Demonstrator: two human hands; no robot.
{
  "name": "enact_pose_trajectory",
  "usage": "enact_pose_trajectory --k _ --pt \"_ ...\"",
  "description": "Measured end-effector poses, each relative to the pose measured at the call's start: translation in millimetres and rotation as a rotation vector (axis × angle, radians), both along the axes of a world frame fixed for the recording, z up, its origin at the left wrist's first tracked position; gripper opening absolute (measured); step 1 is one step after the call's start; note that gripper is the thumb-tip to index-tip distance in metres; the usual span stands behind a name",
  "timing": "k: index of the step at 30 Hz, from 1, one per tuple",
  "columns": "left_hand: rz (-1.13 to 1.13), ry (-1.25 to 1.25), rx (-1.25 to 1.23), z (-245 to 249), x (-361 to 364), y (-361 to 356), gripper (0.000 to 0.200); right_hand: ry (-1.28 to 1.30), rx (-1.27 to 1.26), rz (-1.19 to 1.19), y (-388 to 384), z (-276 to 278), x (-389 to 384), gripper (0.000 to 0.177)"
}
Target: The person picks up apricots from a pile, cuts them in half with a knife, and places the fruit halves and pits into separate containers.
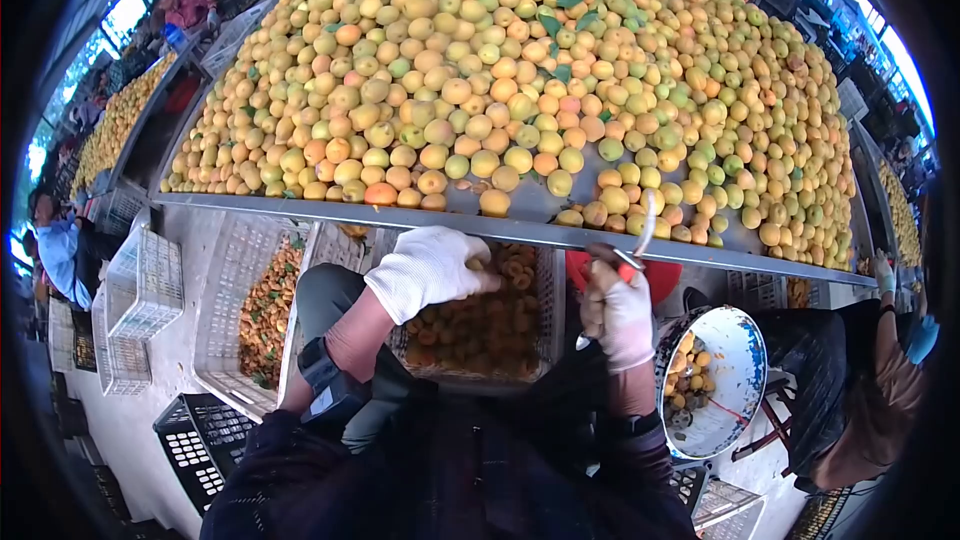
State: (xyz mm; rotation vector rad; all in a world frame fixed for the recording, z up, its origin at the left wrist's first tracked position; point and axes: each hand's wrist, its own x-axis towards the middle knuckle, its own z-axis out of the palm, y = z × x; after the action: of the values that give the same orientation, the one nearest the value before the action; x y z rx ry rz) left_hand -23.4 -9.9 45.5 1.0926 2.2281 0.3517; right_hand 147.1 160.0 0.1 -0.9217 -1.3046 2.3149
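Observation:
My left hand (430, 270), in a white knit glove, is above a crate of cut apricots (470, 325), just below the table's front edge. Its fingers are curled closed around what looks like an apricot (479, 261), mostly hidden by the glove. My right hand (622, 315), in a stained glove, is closed on a knife (630, 262) with a reddish handle. A pale curved blade points up past the table edge. Whole yellow-orange apricots (450, 90) are heaped on the metal table (520, 202) in front of me.
A red container (660, 278) sits behind my right hand. Right of it stands a white bucket (745, 340) holding apricot pieces. White crates (215, 310) and a black crate (195, 445) stand at left. A co-worker (870, 400) sits at right; other people work around further tables.

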Motion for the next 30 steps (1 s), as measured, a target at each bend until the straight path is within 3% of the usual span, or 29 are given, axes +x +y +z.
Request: enact_pose_trajectory --k 1,3,6,12,15,17,19,21,23,25,30 --pt "-0.004 0.0 -0.008 0 3 5 0.039 0.051 -0.018 -0.055 6 3 3 0.022" --pt "-0.066 0.433 0.228 -2 8 22 0.037 0.145 -0.022 -0.135 22 1 11 0.02" --pt "-0.056 0.382 0.488 -3 5 88 0.03 0.256 -0.057 -0.2 35 4 21 0.016" --pt "-0.148 0.443 0.447 -71 -1 209 0.04 0.215 -0.004 -0.246 48 7 33 0.022" --pt "-0.15 0.289 0.368 -64 -11 215 0.039 0.18 -0.009 -0.281 52 10 34 0.025" --pt "0.021 0.087 0.374 -53 -14 197 0.038 0.168 0.0 -0.289 54 9 31 0.026" --pt "0.206 -0.24 0.664 -50 -11 174 0.037 0.136 0.078 -0.273 55 4 29 0.025" --pt "0.413 -0.993 0.906 -40 3 144 0.039 0.121 0.065 -0.258 48 10 18 0.031" --pt "0.399 -1.267 0.928 -31 15 117 0.04 0.132 0.222 -0.162 37 19 2 0.04" --pt "0.286 -1.341 0.999 -37 26 101 0.038 0.179 0.275 -0.045 27 22 -11 0.049" --pt "0.396 -1.201 1.166 -23 52 71 0.05 0.231 0.364 0.12 1 34 -21 0.048"
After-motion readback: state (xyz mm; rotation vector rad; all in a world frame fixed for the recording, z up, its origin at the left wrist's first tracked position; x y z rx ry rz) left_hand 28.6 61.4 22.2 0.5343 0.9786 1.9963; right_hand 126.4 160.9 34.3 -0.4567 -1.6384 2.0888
